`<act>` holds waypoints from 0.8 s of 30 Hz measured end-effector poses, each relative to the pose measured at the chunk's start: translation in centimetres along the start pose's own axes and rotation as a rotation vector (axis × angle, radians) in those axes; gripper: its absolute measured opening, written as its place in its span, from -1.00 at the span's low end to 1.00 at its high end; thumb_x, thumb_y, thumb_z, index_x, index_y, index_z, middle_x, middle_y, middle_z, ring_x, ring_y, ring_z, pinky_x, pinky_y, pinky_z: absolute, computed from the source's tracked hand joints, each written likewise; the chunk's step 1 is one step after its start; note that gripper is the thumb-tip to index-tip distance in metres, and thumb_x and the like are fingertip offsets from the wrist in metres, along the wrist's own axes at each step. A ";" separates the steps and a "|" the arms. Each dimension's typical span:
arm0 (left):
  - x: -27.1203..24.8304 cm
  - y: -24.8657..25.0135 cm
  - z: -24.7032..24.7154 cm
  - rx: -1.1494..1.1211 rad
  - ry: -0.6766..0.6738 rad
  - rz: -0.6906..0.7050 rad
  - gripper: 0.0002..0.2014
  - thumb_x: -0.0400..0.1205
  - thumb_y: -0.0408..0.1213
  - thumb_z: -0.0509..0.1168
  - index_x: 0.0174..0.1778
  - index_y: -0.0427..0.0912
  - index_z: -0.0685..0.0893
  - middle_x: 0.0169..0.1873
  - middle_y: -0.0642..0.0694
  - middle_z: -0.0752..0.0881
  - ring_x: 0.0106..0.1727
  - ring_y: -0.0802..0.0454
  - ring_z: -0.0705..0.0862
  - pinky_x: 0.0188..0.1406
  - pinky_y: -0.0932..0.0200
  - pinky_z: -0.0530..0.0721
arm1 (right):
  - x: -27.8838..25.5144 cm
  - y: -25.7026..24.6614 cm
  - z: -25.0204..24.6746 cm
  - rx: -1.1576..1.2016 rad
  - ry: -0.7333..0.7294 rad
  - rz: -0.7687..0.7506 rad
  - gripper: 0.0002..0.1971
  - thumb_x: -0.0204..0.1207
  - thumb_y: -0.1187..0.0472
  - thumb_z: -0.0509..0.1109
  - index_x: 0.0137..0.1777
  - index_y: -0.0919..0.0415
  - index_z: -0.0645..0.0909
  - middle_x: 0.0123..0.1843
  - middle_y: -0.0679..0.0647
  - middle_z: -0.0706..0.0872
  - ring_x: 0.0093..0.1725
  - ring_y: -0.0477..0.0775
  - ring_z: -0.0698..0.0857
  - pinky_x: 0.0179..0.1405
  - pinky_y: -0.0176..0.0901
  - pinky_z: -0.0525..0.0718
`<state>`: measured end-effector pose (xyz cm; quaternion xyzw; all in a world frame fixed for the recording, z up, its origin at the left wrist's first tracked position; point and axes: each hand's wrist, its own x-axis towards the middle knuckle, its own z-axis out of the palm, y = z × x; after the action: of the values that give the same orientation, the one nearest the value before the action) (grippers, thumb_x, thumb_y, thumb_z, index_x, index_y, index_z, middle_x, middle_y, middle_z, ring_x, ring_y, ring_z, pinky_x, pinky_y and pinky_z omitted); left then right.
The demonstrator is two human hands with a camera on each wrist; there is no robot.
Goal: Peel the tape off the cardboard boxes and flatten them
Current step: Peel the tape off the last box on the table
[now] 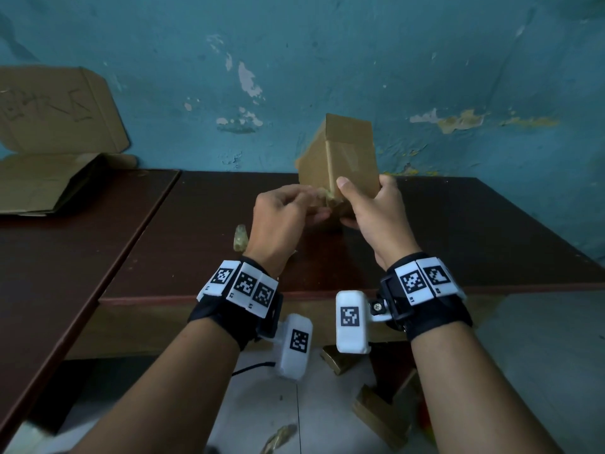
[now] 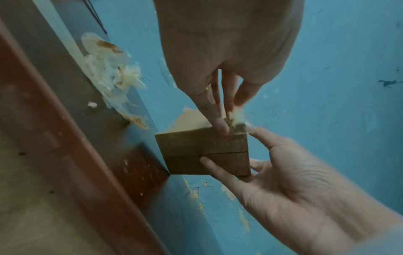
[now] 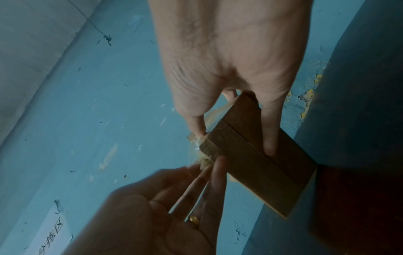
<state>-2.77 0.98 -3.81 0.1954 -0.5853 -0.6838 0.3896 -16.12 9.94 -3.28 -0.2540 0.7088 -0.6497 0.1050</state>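
the right hand (image 1: 376,211) holds the small cardboard box (image 1: 343,152) above the dark table (image 1: 491,231); the left hand (image 1: 281,214) pinches the tape (image 2: 238,119) at its corner. a crumpled tape ball (image 1: 240,237) lies near, flattened cardboard (image 1: 42,158) far left.

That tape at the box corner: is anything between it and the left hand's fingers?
Nothing visible does. The left hand already pinches the crumpled tape at the near corner of the small cardboard box, which the right hand holds above the table.

Matt brown cardboard box (image 1: 347,158) — clear glossy tape (image 2: 238,120) — smooth dark wooden table (image 1: 458,231).
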 end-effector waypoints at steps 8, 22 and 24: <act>0.8 -1.0 -0.4 0.471 0.086 0.194 -0.73 0.50 0.03 0.70 -0.09 -0.03 0.86 -0.21 -0.01 0.87 -0.11 0.10 0.86 -0.01 0.04 0.85 | 0.4 0.8 0.3 -0.068 0.037 -0.034 0.00 0.28 -0.35 0.67 0.61 0.12 0.38 0.41 0.07 0.71 0.30 0.07 0.81 0.21 0.15 0.90; 0.6 -1.1 -0.2 0.553 0.095 0.286 -0.79 0.56 -0.08 0.67 -0.12 -0.08 0.81 -0.20 0.04 0.83 -0.13 0.19 0.81 -0.08 0.17 0.80 | 0.9 1.2 0.5 -0.122 0.041 -0.061 0.08 0.14 -0.49 0.59 0.58 0.09 0.40 0.43 0.09 0.66 0.36 0.14 0.76 0.26 0.19 0.87; 0.7 -1.0 -0.3 0.571 0.082 0.308 -0.87 0.63 -0.14 0.62 -0.10 -0.07 0.83 -0.15 0.07 0.82 -0.09 0.20 0.80 -0.07 0.23 0.78 | 0.9 1.2 0.5 -0.118 0.042 -0.054 0.10 0.13 -0.51 0.57 0.58 0.10 0.36 0.45 0.11 0.63 0.37 0.16 0.74 0.28 0.20 0.86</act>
<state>-3.29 0.31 -4.71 0.2333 -0.7600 -0.4166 0.4409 -16.89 9.11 -4.40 -0.2651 0.7407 -0.6147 0.0574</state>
